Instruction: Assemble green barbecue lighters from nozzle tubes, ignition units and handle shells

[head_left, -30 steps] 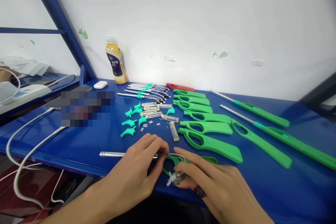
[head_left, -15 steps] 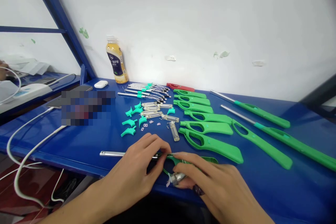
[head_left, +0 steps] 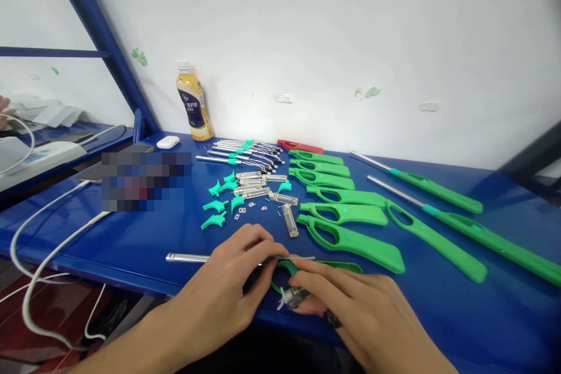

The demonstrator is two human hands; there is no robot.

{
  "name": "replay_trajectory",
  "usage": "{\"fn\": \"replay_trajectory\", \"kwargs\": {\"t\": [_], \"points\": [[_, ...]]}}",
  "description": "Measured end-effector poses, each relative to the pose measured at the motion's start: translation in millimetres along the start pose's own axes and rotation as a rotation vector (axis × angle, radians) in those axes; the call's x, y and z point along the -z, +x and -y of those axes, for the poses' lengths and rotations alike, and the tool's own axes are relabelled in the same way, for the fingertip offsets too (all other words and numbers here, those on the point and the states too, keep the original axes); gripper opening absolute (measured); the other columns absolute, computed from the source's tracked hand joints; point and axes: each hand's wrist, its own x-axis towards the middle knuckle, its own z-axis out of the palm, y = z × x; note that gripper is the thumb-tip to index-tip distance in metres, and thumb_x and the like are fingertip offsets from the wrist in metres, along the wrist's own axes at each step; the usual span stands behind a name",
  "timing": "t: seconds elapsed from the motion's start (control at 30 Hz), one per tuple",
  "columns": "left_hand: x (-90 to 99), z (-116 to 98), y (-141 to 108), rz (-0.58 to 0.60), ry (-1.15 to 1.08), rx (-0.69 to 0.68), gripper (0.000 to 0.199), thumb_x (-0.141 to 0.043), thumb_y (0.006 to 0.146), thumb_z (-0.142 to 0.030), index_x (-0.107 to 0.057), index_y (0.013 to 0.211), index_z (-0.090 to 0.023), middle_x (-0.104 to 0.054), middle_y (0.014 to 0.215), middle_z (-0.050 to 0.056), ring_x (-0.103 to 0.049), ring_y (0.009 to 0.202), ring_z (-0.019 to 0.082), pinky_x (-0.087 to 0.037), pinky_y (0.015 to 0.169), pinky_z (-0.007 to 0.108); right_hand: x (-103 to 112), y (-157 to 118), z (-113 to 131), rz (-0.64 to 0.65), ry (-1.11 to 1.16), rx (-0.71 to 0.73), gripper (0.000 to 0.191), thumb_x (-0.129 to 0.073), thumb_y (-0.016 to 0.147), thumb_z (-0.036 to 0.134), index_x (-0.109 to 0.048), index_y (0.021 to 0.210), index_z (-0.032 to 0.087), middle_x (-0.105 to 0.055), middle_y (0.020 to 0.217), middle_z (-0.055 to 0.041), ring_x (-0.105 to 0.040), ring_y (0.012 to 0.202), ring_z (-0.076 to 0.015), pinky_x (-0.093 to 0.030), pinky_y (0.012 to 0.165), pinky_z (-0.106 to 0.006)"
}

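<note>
At the table's near edge lies a green lighter shell (head_left: 348,267), open side up, with a silver metal tube (head_left: 188,258) reaching out to its left. My left hand (head_left: 239,274) is closed over the tube's inner end, thumb and fingertips pinched at the shell's front; what lies between the tips is hidden. My right hand (head_left: 350,298) curls round a clear fuel tank (head_left: 294,297) with a pale tip. Its index finger meets the left fingertips over the shell. Behind the hands are loose clear tanks (head_left: 290,221) and teal triggers (head_left: 214,221).
Several green shells (head_left: 355,242) lie right of centre, with a red shell (head_left: 300,146) behind. Two lighters with long tubes (head_left: 460,225) lie at right. Wired tubes (head_left: 219,158), a bottle (head_left: 193,102), a white case (head_left: 168,142) and white cables (head_left: 52,245) are further left.
Both hands stay nearly in place, with small finger movements at the shell's front. A thin pale strip now shows above the right index finger. The camera view has shifted slightly.
</note>
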Motion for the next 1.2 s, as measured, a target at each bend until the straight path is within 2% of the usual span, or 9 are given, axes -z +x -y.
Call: {"fn": "replay_trajectory", "kwargs": {"t": [0.27,0.47,0.57,0.67,0.73,0.8,0.93,1.1,1.2], "points": [[-0.6,1,-2,0.015,-0.002,-0.002,0.027,-0.05,0.114,-0.01,-0.067,0.124,-0.029,-0.067,0.117,0.0,-0.07,0.104,0.011,-0.058,0.092,0.023,1,1,1,0.019,0.08,-0.007,0.046,-0.036,0.106,-0.001,-0.064,0.13,0.027,-0.082,0.133,0.0049,-0.08,0.114,-0.0056,-0.058,0.093,-0.009],[-1.3,1,-1,0.011,0.012,-0.01,0.029,-0.05,0.114,-0.011,-0.067,0.128,-0.031,-0.067,0.118,0.0,-0.07,0.104,0.012,-0.059,0.091,0.024,1,-1,0,0.043,0.077,-0.01,0.046,-0.036,0.107,0.0,-0.062,0.134,0.026,-0.077,0.145,-0.0001,-0.078,0.122,-0.0089,-0.059,0.095,-0.011],[-1.1,1,-1,0.004,0.022,-0.015,0.03,-0.05,0.114,-0.011,-0.066,0.129,-0.031,-0.067,0.118,0.0,-0.07,0.104,0.013,-0.059,0.091,0.025,3,-2,0,-0.005,0.025,0.014,0.044,-0.036,0.108,0.001,-0.06,0.134,0.026,-0.076,0.146,-0.002,-0.079,0.119,-0.0101,-0.06,0.094,-0.011],[-1.6,1,-3,0.004,0.04,-0.015,0.029,-0.05,0.113,-0.01,-0.067,0.127,-0.029,-0.067,0.116,0.001,-0.07,0.102,0.013,-0.059,0.09,0.025,3,-3,-3,-0.127,-0.071,-0.031,0.038,-0.038,0.11,0.004,-0.061,0.129,0.028,-0.082,0.134,0.0028,-0.084,0.102,-0.0084,-0.061,0.086,-0.011],[-1.8,2,-3,0.003,0.053,-0.017,0.029,-0.05,0.113,-0.011,-0.068,0.126,-0.028,-0.067,0.115,0.002,-0.07,0.101,0.015,-0.06,0.089,0.026,2,-4,-7,-0.165,-0.144,-0.1,0.034,-0.043,0.111,0.008,-0.061,0.127,0.03,-0.084,0.126,0.0065,-0.084,0.093,-0.0084,-0.061,0.074,-0.011],[-1.5,2,-3,0.006,0.066,-0.022,0.029,-0.049,0.113,-0.011,-0.069,0.127,-0.028,-0.068,0.117,0.003,-0.07,0.103,0.015,-0.06,0.09,0.027,2,-6,-11,-0.15,-0.189,-0.162,0.033,-0.045,0.11,0.009,-0.061,0.128,0.031,-0.084,0.119,0.0073,-0.084,0.089,-0.009,-0.058,0.061,-0.013],[0.9,-3,-2,0.02,0.099,-0.038,0.033,-0.047,0.112,-0.011,-0.069,0.131,-0.027,-0.069,0.118,0.004,-0.069,0.105,0.016,-0.06,0.094,0.028,0,-12,-15,-0.105,-0.237,-0.204,0.041,-0.043,0.105,0.005,-0.058,0.133,0.03,-0.082,0.114,0.0062,-0.084,0.08,-0.0106,-0.055,0.051,-0.017],[2.2,-12,4,0.033,0.145,-0.046,0.034,-0.048,0.11,-0.013,-0.07,0.134,-0.025,-0.071,0.121,0.006,-0.069,0.11,0.021,-0.057,0.112,0.043,-2,-12,-13,-0.108,-0.319,-0.203,0.039,-0.044,0.105,0.004,-0.058,0.132,0.029,-0.08,0.108,0.0042,-0.081,0.069,-0.015,-0.051,0.04,-0.024],[0.9,-14,13,0.043,0.148,-0.036,0.029,-0.049,0.112,-0.018,-0.073,0.128,-0.024,-0.073,0.118,0.006,-0.069,0.108,0.023,-0.059,0.105,0.044,0,-14,-13,-0.112,-0.359,-0.175,0.046,-0.041,0.101,-0.001,-0.058,0.133,0.026,-0.079,0.106,0.0034,-0.077,0.059,-0.0129,-0.046,0.037,-0.025]]}}
